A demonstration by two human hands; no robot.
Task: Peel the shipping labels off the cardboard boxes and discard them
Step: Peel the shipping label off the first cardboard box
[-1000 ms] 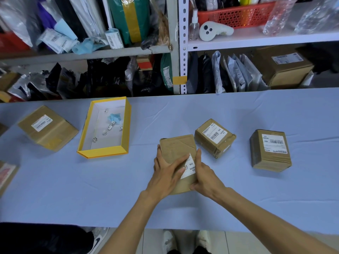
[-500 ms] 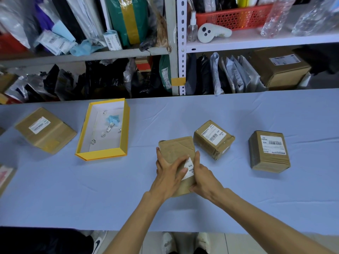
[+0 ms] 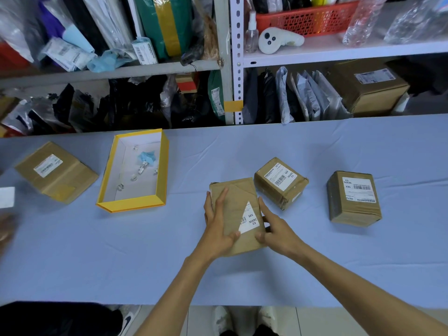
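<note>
left hand (image 3: 217,224): lies flat on top of the held box (image 3: 232,197), fingers straight and spread, thumb tip at the label's near corner; it grips nothing.
right hand (image 3: 275,230): clasps the box's right side, thumb on the near edge, fingers down the side wall.
task thing: torn label (image 3: 249,218), a white triangle stuck on the box top between my hands; the rest of the top is bare brown.
risk, tearing: the remnant likely shreds into slivers. It's thin paper with a ragged edge, and I see no lifted corner.
risk, cardboard: the glue may pull the box's skin up with it.
risk, slip: if my right hand slackens, the box skids on the cloth.
risk, discard: the sticky scrap may cling to my thumb and miss the yellow tray (image 3: 132,204).
surface: wrinkled light blue cloth (image 3: 97,251); tray with small scraps to the left; labelled boxes at middle box (image 3: 281,184), right box (image 3: 352,197) and left box (image 3: 57,172).
room: metal shelving (image 3: 236,69) behind, crammed with mailer bags, red basket (image 3: 308,18), white controller (image 3: 278,41).
</note>
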